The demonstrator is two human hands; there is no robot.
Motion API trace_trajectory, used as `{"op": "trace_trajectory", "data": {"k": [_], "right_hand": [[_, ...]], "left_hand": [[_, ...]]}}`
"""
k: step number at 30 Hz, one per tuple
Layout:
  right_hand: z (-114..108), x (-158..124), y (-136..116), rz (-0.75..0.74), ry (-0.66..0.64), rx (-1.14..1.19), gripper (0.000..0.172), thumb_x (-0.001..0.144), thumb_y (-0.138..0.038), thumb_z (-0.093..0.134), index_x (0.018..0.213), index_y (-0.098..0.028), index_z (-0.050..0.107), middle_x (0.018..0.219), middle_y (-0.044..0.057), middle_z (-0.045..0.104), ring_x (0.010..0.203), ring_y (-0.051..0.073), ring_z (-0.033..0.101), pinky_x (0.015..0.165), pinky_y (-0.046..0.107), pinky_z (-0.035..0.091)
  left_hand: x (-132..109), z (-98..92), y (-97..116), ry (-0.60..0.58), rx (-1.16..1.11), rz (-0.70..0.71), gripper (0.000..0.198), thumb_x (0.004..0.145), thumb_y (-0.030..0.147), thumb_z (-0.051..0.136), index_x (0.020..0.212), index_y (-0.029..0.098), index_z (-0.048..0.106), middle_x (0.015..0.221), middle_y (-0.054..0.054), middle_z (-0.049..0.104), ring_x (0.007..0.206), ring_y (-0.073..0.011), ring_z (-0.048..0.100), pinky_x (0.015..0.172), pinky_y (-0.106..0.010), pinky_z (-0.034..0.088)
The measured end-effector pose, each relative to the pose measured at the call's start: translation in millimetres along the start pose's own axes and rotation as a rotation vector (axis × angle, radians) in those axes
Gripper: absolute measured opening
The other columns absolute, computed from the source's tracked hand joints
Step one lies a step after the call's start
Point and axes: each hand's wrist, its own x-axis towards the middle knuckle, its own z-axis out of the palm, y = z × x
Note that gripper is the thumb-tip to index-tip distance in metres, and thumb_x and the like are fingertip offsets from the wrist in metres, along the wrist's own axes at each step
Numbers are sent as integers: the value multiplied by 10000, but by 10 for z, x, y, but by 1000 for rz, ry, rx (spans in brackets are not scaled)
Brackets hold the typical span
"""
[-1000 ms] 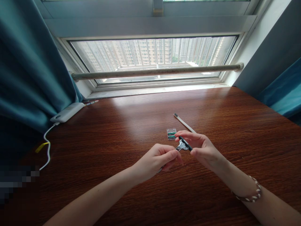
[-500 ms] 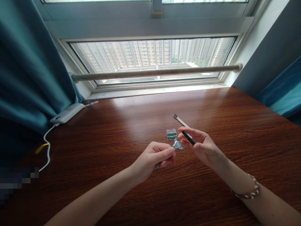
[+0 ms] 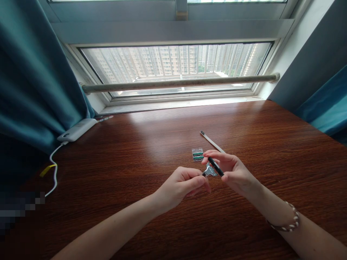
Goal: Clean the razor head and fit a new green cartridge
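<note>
Left hand (image 3: 181, 184) clamped on silver-headed razor handle (image 3: 209, 170), nearer than clear case (image 3: 197, 150). Right hand (image 3: 235, 171), right of clear case, pinching black cartridge (image 3: 216, 167) between thumb and fingers, just beside razor handle; cannot tell whether touching. Clear case flat on wooden table (image 3: 121, 159). White toothbrush (image 3: 213, 142) beyond, rightward. Pale bar (image 3: 162, 85) well behind.

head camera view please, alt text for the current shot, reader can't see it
A silver-topped razor handle in the left hand's grip is held close to a black razor head in the right hand's grip, over a brown table. Beyond the hands lie a small clear case with green strips and a white toothbrush, with a window behind.
</note>
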Motion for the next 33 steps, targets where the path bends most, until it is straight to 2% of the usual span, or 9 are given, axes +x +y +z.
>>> {"op": "trace_trajectory", "data": {"k": [8, 24, 33], "right_hand": [[-2, -2, 22, 25, -27, 28, 479, 561, -344, 770, 1017, -273, 639, 1091, 50, 572, 960, 206, 512, 784, 326, 440], [-37, -1, 63, -22, -65, 46, 447, 585, -290, 770, 1013, -261, 645, 1119, 33, 564, 990, 186, 495, 845, 288, 404], [-47, 15, 76, -39, -84, 28, 453, 555, -304, 787, 987, -262, 656, 1083, 29, 580, 1011, 182, 483, 821, 262, 414]], "left_hand": [[14, -10, -15, 0, 19, 11, 376, 800, 438, 475, 728, 101, 626, 493, 35, 331, 469, -68, 264, 479, -231, 195], [21, -22, -18, -48, -18, -4, 368, 809, 415, 479, 746, 84, 625, 479, 42, 332, 457, -62, 264, 465, -227, 181], [26, -21, -15, -62, -34, -9, 363, 800, 407, 496, 752, 76, 637, 478, 39, 340, 459, -61, 270, 470, -227, 184]]}}
